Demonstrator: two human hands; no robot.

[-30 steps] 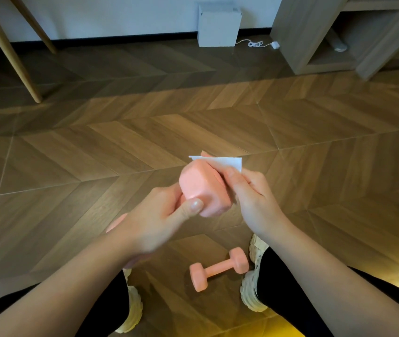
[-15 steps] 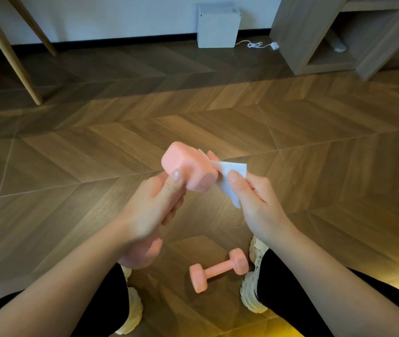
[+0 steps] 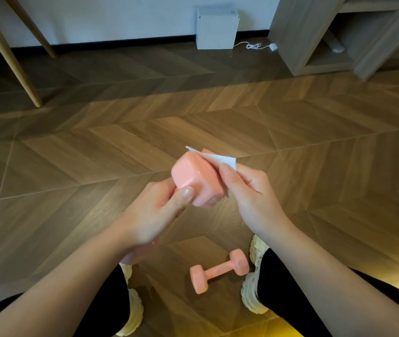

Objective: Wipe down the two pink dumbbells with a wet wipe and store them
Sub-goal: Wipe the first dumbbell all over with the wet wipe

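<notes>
1. The left hand [image 3: 152, 215] grips the thin middle bar of a smooth pink dumbbell [image 3: 193, 178]. Its fingers are curled round the bar, and the thumb lies up against the top block end.
2. This dumbbell is held up in the air in the middle of the view. It is tilted, with one block end up and far. The other end peeks out under the left wrist.
3. The right hand [image 3: 249, 193] pinches a thin white wet wipe [image 3: 220, 160] between thumb and fingers. It presses the wipe on the right side of the top block end.
4. A corner of the wipe sticks out past the far edge of that end.
5. A second pink dumbbell [image 3: 217, 273] lies flat on the brown wooden zigzag floor [image 3: 96, 154]. It is near, between two chunky cream shoes [image 3: 249, 297], just beside the right one.
6. Far away, a square white box [image 3: 216, 29] stands against the wall. A thin white cable [image 3: 254, 46] lies on the floor to its right.
7. At the far right is a grey-brown wooden shelf unit [image 3: 288, 32]. At the far left are slanted light wooden legs [image 3: 11, 62].
</notes>
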